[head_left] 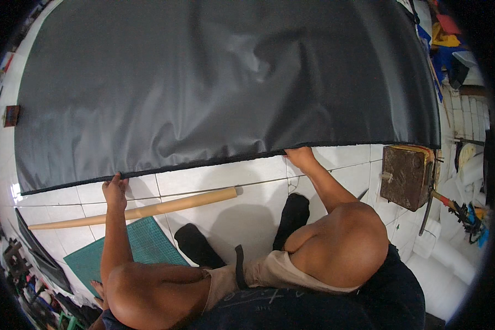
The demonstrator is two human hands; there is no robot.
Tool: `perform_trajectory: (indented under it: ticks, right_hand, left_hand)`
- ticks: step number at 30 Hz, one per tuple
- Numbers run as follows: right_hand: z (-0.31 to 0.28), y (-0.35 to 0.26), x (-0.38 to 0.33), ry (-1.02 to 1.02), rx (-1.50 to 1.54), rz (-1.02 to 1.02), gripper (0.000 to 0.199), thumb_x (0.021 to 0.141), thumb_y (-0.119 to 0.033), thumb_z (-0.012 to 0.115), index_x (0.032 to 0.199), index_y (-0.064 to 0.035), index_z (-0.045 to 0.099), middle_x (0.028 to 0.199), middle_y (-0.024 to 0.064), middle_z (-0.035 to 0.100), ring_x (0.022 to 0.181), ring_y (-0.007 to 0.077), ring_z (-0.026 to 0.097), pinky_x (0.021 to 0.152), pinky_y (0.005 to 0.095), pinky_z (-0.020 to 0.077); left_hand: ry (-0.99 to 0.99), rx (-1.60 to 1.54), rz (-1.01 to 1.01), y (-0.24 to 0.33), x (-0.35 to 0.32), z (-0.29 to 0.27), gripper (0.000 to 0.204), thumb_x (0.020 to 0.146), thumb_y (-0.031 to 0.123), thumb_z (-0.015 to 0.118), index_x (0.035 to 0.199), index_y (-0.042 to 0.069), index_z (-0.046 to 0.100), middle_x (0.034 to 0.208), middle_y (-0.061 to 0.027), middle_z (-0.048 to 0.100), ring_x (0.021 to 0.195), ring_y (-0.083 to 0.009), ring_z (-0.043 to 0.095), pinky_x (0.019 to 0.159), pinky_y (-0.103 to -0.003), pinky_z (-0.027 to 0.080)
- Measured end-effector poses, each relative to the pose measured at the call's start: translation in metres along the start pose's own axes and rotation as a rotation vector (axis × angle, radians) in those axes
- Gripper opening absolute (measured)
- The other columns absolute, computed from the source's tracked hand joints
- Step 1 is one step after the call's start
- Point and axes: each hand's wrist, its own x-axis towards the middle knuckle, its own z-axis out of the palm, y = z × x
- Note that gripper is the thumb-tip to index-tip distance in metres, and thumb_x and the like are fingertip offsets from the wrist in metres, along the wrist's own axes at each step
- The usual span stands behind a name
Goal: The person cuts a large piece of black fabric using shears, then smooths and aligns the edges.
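Note:
A wide sheet of shiny black leatherette [214, 82] lies spread over the tiled floor, with creases and soft bulges near its middle. My left hand [115, 191] grips its near edge toward the left, fingertips at the dark border. Farther right, my right hand [301, 158] is closed on the same edge, its fingers partly hidden by the sheet. Between the hands the edge runs nearly straight, rising a little to the right. Just below it, a tan cardboard tube [159, 208] rests at a slant on the floor.
A green cutting mat [148, 242] lies under my left forearm. At the sheet's near right corner stands a worn brown box-shaped block [404, 177]; a smaller brown block [11, 116] sits at its left edge. White rolls [440, 264] and clutter line the right side.

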Motion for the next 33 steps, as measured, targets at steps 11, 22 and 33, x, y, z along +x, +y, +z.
perform_trajectory:
  ticks: [11, 22, 33]
  right_hand:
    - [-0.044, -0.037, -0.047, -0.415, -0.273, 0.06, 0.044, 0.082, -0.043, 0.075, 0.09, -0.0004, 0.067, 0.08, 0.011, 0.067, 0.073, 0.0211, 0.065, 0.069, 0.0326, 0.0511]
    - [-0.389, 0.027, -0.058, 1.072, -0.414, -0.259, 0.023, 0.094, -0.024, 0.061, 0.101, -0.0042, 0.07, 0.088, 0.0105, 0.069, 0.08, 0.0216, 0.065, 0.076, 0.035, 0.0512]
    - [-0.577, 0.122, -0.03, 1.117, 0.197, 0.259, 0.044, 0.09, -0.034, 0.062, 0.109, 0.0051, 0.062, 0.092, 0.0152, 0.065, 0.077, 0.0266, 0.065, 0.068, 0.0398, 0.0512]
  left_hand:
    - [0.574, 1.167, 0.522, -0.009, 0.033, -0.053, 0.082, 0.081, 0.047, 0.074, 0.135, -0.007, 0.046, 0.134, -0.0275, 0.051, 0.128, -0.0424, 0.044, 0.104, -0.049, 0.039]
    - [-0.473, 1.444, 1.118, -0.005, -0.09, 0.087, 0.067, 0.094, 0.034, 0.057, 0.151, 0.01, 0.03, 0.158, -0.0173, 0.022, 0.146, -0.0381, 0.018, 0.118, -0.054, 0.013]
    - [-0.601, 1.709, 1.035, 0.008, -0.116, 0.125, 0.07, 0.088, 0.019, 0.064, 0.15, 0.011, 0.033, 0.158, -0.0195, 0.018, 0.146, -0.0402, 0.018, 0.118, -0.053, 0.017]
